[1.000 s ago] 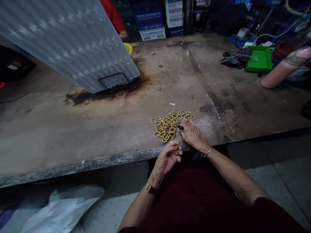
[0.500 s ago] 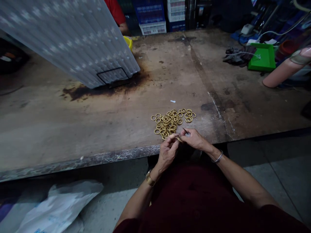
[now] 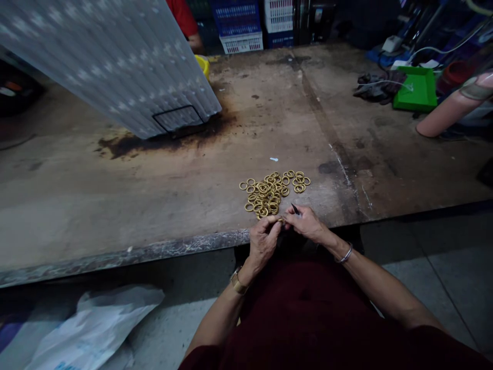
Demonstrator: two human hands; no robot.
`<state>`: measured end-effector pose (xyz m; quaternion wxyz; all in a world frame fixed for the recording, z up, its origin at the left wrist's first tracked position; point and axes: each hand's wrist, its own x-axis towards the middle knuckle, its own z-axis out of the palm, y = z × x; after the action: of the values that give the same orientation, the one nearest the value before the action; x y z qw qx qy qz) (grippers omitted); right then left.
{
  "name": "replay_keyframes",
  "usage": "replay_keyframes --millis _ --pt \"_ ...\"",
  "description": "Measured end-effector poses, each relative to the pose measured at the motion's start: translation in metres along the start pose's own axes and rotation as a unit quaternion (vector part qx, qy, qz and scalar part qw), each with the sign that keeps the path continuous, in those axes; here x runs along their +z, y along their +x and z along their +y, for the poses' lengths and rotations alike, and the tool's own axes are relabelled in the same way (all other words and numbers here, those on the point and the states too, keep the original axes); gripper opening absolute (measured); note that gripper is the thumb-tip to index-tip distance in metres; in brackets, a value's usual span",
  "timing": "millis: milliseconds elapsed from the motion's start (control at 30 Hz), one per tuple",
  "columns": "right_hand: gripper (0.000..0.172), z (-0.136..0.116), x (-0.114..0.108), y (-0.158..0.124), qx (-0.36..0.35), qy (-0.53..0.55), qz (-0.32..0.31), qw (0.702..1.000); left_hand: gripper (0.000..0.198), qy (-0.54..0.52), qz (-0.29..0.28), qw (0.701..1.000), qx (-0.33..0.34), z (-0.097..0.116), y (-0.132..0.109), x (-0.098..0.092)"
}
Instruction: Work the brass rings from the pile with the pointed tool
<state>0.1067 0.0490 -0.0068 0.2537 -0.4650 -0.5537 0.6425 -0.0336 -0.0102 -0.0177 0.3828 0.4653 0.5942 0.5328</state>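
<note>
A heap of several small brass rings [image 3: 271, 191] lies on the stained wooden workbench [image 3: 162, 205] close to its near edge. My left hand [image 3: 262, 241] and my right hand [image 3: 307, 224] meet just in front of the heap, at the bench edge. Both are pinched together on one brass ring [image 3: 281, 220] held between their fingertips. A thin dark tool [image 3: 295, 208] sticks up from my right hand's fingers. A watch is on my left wrist, a bangle on my right.
A large grey ribbed panel [image 3: 115, 67] leans over the bench at the back left, above a dark oil stain. A green tray [image 3: 418, 90], dark gloves [image 3: 375, 87] and a pink tube [image 3: 447, 113] sit at the far right. A person in red [image 3: 185, 23] stands behind. White bags [image 3: 92, 329] lie on the floor.
My right hand left the ring heap and came back to my left hand. Both hands now pinch one ring together at the bench edge. The view shifted slightly.
</note>
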Motion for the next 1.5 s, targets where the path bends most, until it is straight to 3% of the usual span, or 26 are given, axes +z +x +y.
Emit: replay_keyframes --millis 367,533,733,867,1000,1133,1267,1500 --pt "0.020 -0.005 0.003 0.003 -0.040 -0.092 0.033 0.994 0.035 -0.129 -0.079 0.973 -0.173 0.008 -0.004 0.000" --pt "0.021 -0.003 0.004 0.003 -0.045 -0.086 0.027 0.995 0.039 -0.148 -0.057 0.971 -0.180 0.006 -0.006 0.001" --pt "0.023 -0.001 0.004 0.005 -0.042 -0.102 0.035 0.993 0.036 -0.187 -0.135 0.953 -0.198 0.003 -0.005 0.000" --pt "0.016 0.000 0.001 0.006 -0.044 -0.125 0.055 0.990 0.037 -0.221 -0.123 0.944 -0.213 0.008 -0.003 0.001" --pt "0.015 0.001 -0.004 0.001 -0.092 -0.296 0.089 0.947 0.038 -0.238 -0.100 0.942 -0.214 0.009 -0.002 0.003" --pt "0.014 0.001 -0.003 -0.008 -0.127 -0.437 0.016 0.890 0.038 -0.225 -0.085 0.948 -0.208 0.005 -0.003 0.003" --pt "0.020 0.000 0.002 -0.012 -0.119 -0.501 -0.020 0.857 0.039 -0.215 -0.083 0.951 -0.206 0.002 -0.003 0.003" --pt "0.025 -0.011 0.004 -0.011 -0.061 -0.552 -0.031 0.831 0.036 -0.205 -0.093 0.953 -0.203 0.006 -0.009 0.002"
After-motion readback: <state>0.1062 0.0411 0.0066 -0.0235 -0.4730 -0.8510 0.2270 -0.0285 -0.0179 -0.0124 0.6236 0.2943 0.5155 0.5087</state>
